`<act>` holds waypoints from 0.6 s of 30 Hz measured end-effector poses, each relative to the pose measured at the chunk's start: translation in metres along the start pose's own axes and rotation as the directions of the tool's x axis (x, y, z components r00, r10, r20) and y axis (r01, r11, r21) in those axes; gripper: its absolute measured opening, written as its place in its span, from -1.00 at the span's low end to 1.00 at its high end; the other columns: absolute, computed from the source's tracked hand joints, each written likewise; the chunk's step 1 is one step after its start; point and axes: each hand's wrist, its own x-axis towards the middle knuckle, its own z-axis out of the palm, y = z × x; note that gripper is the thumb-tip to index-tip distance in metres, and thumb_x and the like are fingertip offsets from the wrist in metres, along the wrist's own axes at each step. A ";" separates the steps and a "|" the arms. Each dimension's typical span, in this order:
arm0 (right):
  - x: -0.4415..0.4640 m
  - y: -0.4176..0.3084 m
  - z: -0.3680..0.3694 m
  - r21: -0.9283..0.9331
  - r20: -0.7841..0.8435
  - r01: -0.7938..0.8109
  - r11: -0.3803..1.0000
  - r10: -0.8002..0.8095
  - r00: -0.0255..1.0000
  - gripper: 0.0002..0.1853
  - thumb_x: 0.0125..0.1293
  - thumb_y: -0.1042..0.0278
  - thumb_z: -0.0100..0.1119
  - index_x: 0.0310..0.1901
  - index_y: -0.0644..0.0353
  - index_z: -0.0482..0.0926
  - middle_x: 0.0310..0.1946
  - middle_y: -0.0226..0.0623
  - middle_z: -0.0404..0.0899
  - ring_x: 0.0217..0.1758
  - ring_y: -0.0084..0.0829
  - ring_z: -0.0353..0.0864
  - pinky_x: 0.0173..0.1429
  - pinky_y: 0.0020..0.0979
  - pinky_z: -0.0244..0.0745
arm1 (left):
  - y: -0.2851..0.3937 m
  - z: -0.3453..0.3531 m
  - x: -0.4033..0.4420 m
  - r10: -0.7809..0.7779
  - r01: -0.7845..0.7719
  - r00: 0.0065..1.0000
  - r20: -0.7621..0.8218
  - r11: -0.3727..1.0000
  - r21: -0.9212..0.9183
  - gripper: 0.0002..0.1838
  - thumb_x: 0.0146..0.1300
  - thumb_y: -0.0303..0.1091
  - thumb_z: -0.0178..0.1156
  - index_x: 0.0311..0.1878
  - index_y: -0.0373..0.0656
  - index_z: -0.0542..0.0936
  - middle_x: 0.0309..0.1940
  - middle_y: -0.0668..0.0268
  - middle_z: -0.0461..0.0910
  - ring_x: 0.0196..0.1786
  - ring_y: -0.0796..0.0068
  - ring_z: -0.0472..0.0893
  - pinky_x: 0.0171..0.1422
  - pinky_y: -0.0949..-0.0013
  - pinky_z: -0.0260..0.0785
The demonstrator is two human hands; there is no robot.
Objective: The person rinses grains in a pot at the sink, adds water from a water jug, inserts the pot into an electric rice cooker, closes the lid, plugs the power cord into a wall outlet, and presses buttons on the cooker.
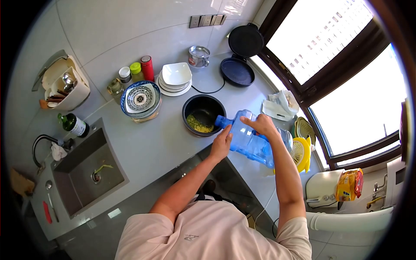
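A blue clear plastic water jug (245,138) is tilted on its side, its neck at the right rim of a black inner pot (193,104). My left hand (222,144) supports the jug from below, close to the neck. Gripping the jug's upper side is my right hand (261,125), partly hiding its body. Inside the pot lie yellow and green grains or beans (199,125) at the bottom. Whether water is flowing from the neck cannot be made out.
Stacked bowls (141,99), white dishes (177,74) and jars line the wall. An open black electric griddle (237,72) stands at the back corner. A yellow strainer (301,154) is right of the jug. The sink (86,173) is at left.
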 end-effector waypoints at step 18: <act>0.008 -0.007 0.008 -0.043 0.007 -0.008 0.999 0.008 1.000 0.04 0.00 -0.75 0.22 -0.70 0.43 0.62 -0.70 -0.05 0.63 -0.45 -0.16 0.77 -0.10 -0.21 0.70 | -0.005 0.000 -0.002 -0.159 0.161 0.987 0.027 0.982 -0.096 -0.52 0.61 -0.20 0.07 0.50 -0.11 0.43 0.22 0.00 0.65 0.09 0.14 0.70 0.21 0.25 0.50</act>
